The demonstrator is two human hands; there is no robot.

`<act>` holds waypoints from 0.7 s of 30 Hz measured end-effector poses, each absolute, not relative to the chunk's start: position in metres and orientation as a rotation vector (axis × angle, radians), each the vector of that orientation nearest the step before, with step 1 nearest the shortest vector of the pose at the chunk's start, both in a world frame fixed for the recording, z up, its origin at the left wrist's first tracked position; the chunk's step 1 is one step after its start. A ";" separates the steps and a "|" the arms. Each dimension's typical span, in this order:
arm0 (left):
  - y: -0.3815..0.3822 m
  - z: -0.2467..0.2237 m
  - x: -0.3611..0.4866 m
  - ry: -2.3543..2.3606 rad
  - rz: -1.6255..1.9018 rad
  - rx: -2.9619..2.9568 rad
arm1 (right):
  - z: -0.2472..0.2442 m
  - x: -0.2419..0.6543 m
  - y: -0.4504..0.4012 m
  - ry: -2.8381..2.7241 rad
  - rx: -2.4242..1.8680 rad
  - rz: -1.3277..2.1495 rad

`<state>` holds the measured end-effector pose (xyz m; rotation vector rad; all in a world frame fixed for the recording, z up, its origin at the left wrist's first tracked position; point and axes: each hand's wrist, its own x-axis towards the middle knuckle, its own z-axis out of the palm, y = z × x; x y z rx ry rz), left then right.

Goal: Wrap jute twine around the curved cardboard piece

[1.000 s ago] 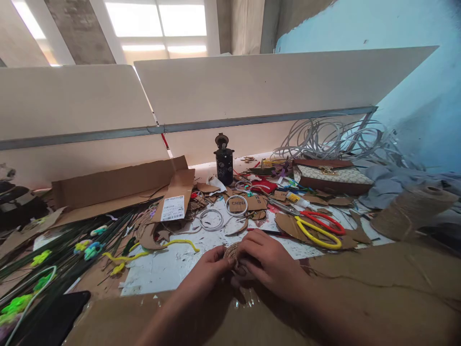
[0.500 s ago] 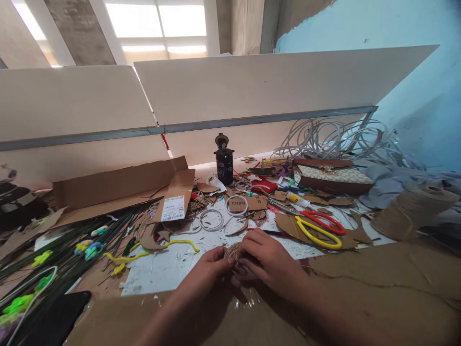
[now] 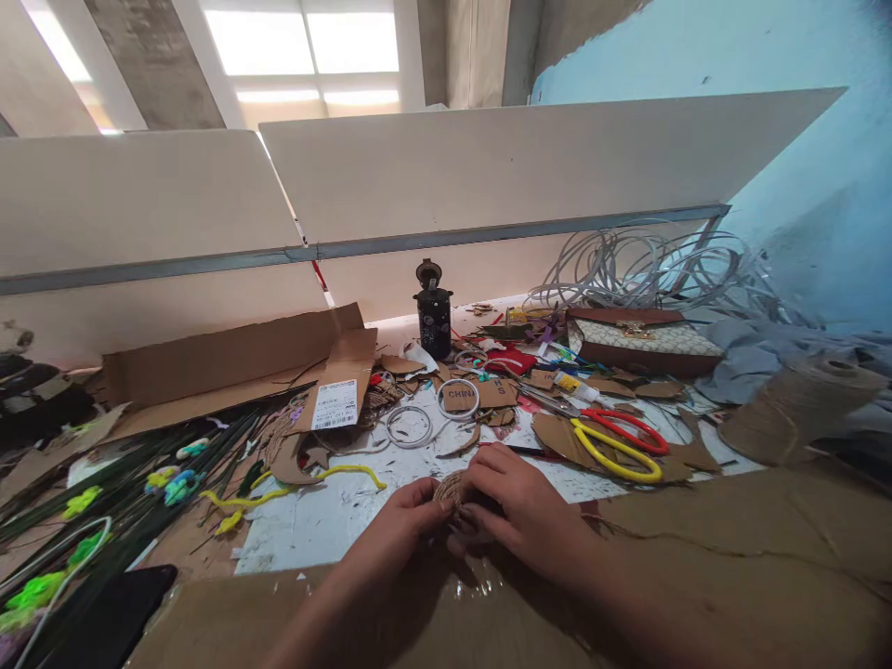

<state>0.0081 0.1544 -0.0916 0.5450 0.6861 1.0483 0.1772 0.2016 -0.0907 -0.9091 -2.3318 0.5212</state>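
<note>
A small piece wound with brown jute twine (image 3: 451, 488) is between my two hands, low in the middle of the view. My left hand (image 3: 408, 520) pinches its left side between thumb and fingers. My right hand (image 3: 519, 511) closes on its right side, the fingertips partly hidden beneath. How the twine ends underneath cannot be made out. From behind my right wrist a strand of twine (image 3: 703, 550) trails right across the cardboard sheet (image 3: 669, 511). A cone of jute twine (image 3: 784, 418) stands at the right.
Scissors with red and yellow handles (image 3: 617, 455) lie beyond my right hand. White wire rings (image 3: 409, 426), a black bottle (image 3: 435, 323) and cardboard scraps sit ahead. A handbag (image 3: 641, 342) is at the back right, a phone (image 3: 115, 613) at the lower left.
My fingers shift very slightly around the twine-wound piece. Everything else stays where it was.
</note>
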 end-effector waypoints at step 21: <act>0.155 -0.091 0.007 0.693 1.039 0.577 | -0.090 0.177 0.203 -2.392 -0.943 0.486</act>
